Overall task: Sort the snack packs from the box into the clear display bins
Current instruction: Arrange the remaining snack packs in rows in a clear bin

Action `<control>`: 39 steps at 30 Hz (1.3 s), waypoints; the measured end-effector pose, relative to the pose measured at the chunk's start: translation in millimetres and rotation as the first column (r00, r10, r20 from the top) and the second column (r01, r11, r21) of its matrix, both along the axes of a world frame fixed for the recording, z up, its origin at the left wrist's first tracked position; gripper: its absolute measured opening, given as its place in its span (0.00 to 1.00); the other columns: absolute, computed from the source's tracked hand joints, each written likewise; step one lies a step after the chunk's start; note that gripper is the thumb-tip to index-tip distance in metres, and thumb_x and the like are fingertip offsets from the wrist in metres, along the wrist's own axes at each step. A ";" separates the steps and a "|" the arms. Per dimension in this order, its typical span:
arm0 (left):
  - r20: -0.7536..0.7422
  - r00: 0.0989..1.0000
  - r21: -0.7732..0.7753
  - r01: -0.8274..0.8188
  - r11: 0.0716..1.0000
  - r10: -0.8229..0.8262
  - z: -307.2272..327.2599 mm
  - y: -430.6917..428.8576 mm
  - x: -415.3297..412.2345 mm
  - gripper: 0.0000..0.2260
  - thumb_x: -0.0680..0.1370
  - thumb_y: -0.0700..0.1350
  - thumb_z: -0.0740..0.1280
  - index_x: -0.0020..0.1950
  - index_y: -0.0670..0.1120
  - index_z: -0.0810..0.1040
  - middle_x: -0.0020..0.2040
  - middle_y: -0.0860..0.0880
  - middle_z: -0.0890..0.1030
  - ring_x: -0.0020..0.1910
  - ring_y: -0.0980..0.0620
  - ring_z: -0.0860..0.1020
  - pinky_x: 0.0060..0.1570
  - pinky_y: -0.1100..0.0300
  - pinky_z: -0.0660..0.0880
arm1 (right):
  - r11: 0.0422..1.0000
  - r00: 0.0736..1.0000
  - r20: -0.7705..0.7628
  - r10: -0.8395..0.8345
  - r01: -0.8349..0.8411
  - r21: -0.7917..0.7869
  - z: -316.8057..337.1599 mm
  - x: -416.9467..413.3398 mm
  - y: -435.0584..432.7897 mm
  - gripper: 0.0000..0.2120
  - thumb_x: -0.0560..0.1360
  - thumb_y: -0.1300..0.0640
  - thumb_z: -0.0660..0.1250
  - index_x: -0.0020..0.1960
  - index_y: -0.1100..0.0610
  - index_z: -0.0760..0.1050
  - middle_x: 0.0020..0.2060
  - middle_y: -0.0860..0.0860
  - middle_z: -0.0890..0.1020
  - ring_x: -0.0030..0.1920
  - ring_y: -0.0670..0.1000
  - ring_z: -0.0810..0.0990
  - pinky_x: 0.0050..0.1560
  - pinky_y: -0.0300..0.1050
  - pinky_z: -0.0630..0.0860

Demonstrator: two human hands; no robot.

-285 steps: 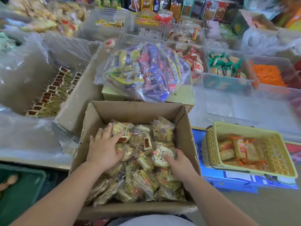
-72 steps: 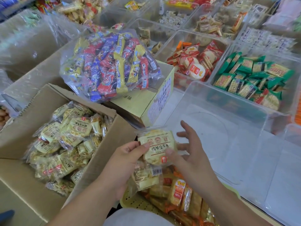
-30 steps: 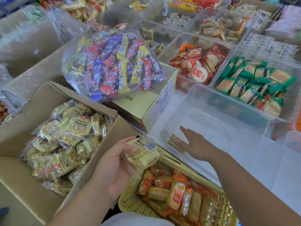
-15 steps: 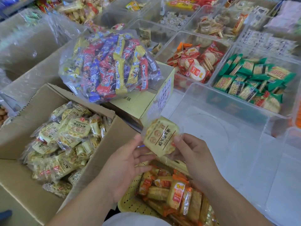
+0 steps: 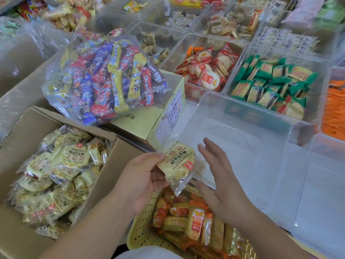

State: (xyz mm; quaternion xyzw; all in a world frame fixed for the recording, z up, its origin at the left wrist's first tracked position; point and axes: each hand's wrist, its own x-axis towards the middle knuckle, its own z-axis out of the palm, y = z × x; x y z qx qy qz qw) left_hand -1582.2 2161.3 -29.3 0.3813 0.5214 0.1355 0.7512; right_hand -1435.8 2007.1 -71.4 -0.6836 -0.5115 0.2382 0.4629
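Released by the right hand (image 5: 222, 180) since half a second ago, the snack pack (image 5: 176, 161) is pinched by the left hand (image 5: 141, 178) alone, thumb on its face, at the near-left corner of the clear bin (image 5: 242, 113), beside the cardboard box (image 5: 28, 124). The right hand is held open, fingers spread, just beside the pack. Placing is judged to be in hand; next, the pack must be carried over the rim and let go. A pale shape behind the pack is blurred and cannot be identified; the yellow basket (image 5: 141, 230) is cut off below.
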 end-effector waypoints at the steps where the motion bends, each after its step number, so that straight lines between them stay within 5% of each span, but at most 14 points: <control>1: -0.012 0.999 -0.007 0.048 0.999 -0.048 -1.1 2.8 4.5 0.10 0.80 0.43 0.69 0.57 0.37 0.82 0.43 0.38 0.83 0.31 0.48 0.80 0.28 0.57 0.79 | 0.998 0.978 0.205 0.036 -0.045 0.041 -2.9 4.8 -0.7 0.36 0.76 0.61 0.72 0.78 0.43 0.61 0.80 0.48 0.58 0.80 0.52 0.59 0.74 0.45 0.63; 4: -0.023 0.960 0.019 0.278 0.960 -0.278 -4.5 7.9 20.5 0.10 0.81 0.48 0.69 0.50 0.42 0.86 0.41 0.41 0.84 0.31 0.48 0.81 0.30 0.57 0.80 | 0.991 0.894 0.449 0.016 -0.073 0.111 -6.8 21.0 4.3 0.25 0.74 0.61 0.74 0.70 0.53 0.76 0.74 0.54 0.72 0.76 0.57 0.67 0.73 0.50 0.67; 7: -0.267 0.915 0.257 0.370 0.893 -0.303 -18.9 15.1 34.0 0.16 0.82 0.61 0.64 0.51 0.51 0.85 0.45 0.48 0.87 0.40 0.49 0.85 0.43 0.49 0.83 | 0.994 0.859 0.501 -0.105 0.078 0.074 -11.2 37.7 8.4 0.19 0.76 0.61 0.72 0.67 0.57 0.78 0.62 0.51 0.82 0.63 0.51 0.76 0.62 0.47 0.76; 10: -0.527 0.817 0.551 0.538 0.638 -0.234 -40.8 29.1 32.9 0.12 0.81 0.63 0.63 0.61 0.61 0.79 0.61 0.58 0.80 0.61 0.55 0.79 0.65 0.48 0.75 | 0.955 0.836 0.511 -0.201 0.282 -0.087 -20.3 57.4 16.2 0.17 0.79 0.52 0.67 0.65 0.57 0.79 0.54 0.54 0.85 0.52 0.57 0.82 0.47 0.52 0.82; 14: -0.674 0.540 0.313 0.827 0.467 -0.504 -68.1 35.6 26.0 0.33 0.81 0.61 0.65 0.83 0.55 0.58 0.80 0.54 0.65 0.77 0.50 0.66 0.75 0.49 0.66 | 0.836 0.855 0.506 -0.111 0.356 -0.418 -50.6 90.4 38.9 0.12 0.82 0.49 0.62 0.55 0.56 0.78 0.44 0.53 0.80 0.43 0.56 0.76 0.39 0.48 0.72; 18: -0.688 0.500 0.288 0.853 0.435 -0.526 -77.2 33.7 28.2 0.36 0.82 0.61 0.64 0.85 0.51 0.53 0.82 0.52 0.63 0.78 0.51 0.66 0.74 0.53 0.66 | 0.759 0.935 0.347 -0.079 0.282 -0.587 -79.5 100.3 60.3 0.12 0.83 0.49 0.61 0.47 0.55 0.74 0.42 0.52 0.75 0.44 0.55 0.75 0.41 0.48 0.69; 21: -0.711 0.455 0.276 0.882 0.382 -0.536 -77.5 29.8 28.3 0.37 0.81 0.62 0.64 0.84 0.50 0.54 0.80 0.52 0.67 0.69 0.54 0.73 0.70 0.55 0.70 | 0.730 0.933 0.356 0.056 0.205 -0.652 -89.9 97.0 67.9 0.11 0.84 0.50 0.59 0.45 0.54 0.69 0.42 0.51 0.71 0.44 0.53 0.72 0.43 0.47 0.66; 24: -0.720 0.410 0.272 0.909 0.316 -0.560 -79.0 21.4 25.2 0.37 0.81 0.63 0.64 0.84 0.49 0.55 0.77 0.53 0.70 0.71 0.54 0.72 0.70 0.55 0.70 | 0.689 0.929 0.297 0.220 0.067 -0.722 -92.4 90.3 70.2 0.11 0.85 0.49 0.56 0.47 0.54 0.67 0.43 0.50 0.70 0.44 0.53 0.72 0.44 0.48 0.67; 27: -0.754 0.364 0.274 0.931 0.241 -0.546 -80.3 16.1 21.8 0.36 0.81 0.63 0.63 0.84 0.50 0.55 0.76 0.55 0.71 0.72 0.54 0.71 0.70 0.56 0.70 | 0.605 0.884 0.237 0.404 -0.064 -0.793 -93.2 83.4 68.6 0.15 0.86 0.50 0.52 0.54 0.58 0.71 0.49 0.55 0.77 0.49 0.57 0.77 0.49 0.51 0.73; 34: -0.778 0.328 0.272 0.945 0.182 -0.537 -81.4 15.5 18.7 0.36 0.82 0.64 0.61 0.85 0.51 0.53 0.77 0.54 0.70 0.73 0.53 0.71 0.69 0.55 0.71 | 0.541 0.876 0.142 0.461 -0.150 -0.828 -96.8 75.1 62.9 0.15 0.86 0.57 0.53 0.69 0.61 0.68 0.59 0.60 0.79 0.57 0.60 0.78 0.60 0.55 0.75; 39: -0.803 0.292 0.261 0.956 0.133 -0.520 -80.9 15.0 17.3 0.36 0.82 0.65 0.59 0.85 0.52 0.51 0.73 0.54 0.74 0.65 0.54 0.75 0.64 0.55 0.74 | 0.464 0.822 0.185 0.539 -0.106 -0.880 -96.6 82.0 60.6 0.31 0.80 0.68 0.56 0.81 0.53 0.55 0.69 0.58 0.63 0.57 0.61 0.72 0.56 0.52 0.74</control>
